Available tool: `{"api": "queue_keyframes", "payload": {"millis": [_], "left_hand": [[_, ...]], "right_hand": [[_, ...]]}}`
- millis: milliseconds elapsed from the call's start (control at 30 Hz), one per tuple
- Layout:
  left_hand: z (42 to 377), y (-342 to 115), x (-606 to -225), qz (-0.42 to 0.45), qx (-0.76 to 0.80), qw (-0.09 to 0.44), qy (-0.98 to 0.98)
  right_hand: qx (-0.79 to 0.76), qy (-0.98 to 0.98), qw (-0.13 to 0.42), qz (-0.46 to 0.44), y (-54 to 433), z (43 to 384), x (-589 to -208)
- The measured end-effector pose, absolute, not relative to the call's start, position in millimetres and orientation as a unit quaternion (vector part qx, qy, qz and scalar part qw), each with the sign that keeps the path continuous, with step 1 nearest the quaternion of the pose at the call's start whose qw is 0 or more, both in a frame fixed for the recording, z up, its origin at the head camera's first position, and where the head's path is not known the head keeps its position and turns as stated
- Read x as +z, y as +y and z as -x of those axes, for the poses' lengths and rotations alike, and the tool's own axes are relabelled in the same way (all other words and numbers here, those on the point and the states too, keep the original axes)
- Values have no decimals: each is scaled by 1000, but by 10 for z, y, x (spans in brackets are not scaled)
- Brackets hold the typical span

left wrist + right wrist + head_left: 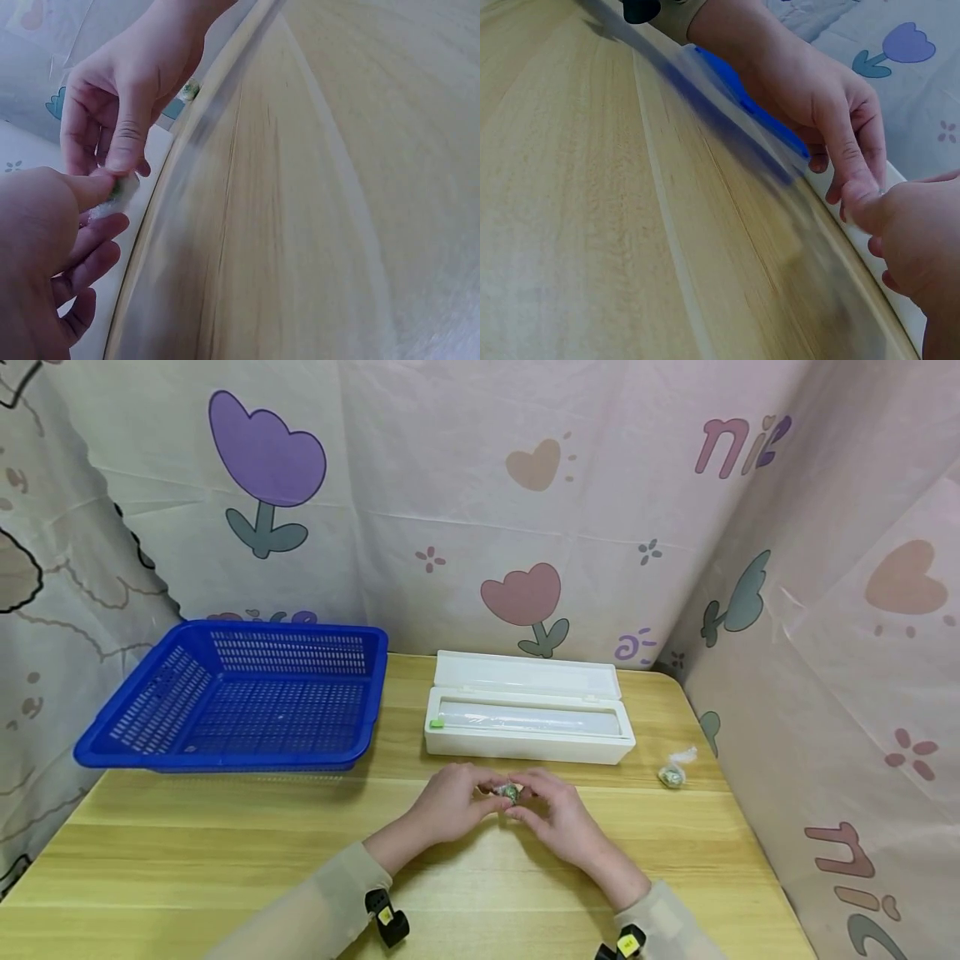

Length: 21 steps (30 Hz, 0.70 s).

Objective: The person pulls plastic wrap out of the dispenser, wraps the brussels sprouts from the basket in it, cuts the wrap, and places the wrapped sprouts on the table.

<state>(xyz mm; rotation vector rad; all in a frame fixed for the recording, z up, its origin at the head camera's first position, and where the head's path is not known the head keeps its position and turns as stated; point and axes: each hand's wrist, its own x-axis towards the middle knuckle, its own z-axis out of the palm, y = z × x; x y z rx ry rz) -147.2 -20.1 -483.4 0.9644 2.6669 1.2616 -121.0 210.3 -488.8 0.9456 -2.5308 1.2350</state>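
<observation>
Between both hands, in front of the white box, is a small green thing wrapped in clear film (510, 792). My left hand (452, 802) pinches it from the left with thumb and fingertips. From the other side my right hand (561, 818) pinches it too, its thumb and index finger close to the left ones. In the left wrist view the wrapped green thing (116, 191) shows between the fingertips. Fingers hide most of it in the right wrist view. A similar film-wrapped green bundle (672, 775), its film end twisted upward, lies at the right of the table.
Just behind the hands stands a white cling film box (525, 747), lid raised, a film roll inside and a green tab at its left. A blue plastic basket (262, 756) sits at the back left. Printed cloth (420, 468) hangs behind the wooden table (247, 835).
</observation>
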Motion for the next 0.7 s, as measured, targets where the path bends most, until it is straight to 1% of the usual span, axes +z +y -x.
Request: {"api": "queue_keyframes", "payload": {"millis": [133, 433, 700], "left_hand": [[1480, -206, -4839, -310, 433, 39, 845], [1475, -202, -4842, -308, 443, 48, 841], [1457, -259, -4834, -300, 393, 26, 869]], "right_hand": [[397, -853, 88, -327, 2096, 1199, -4869], [381, -857, 102, -332, 2124, 1182, -4893], [366, -870, 126, -307, 2259, 1163, -4881]]}}
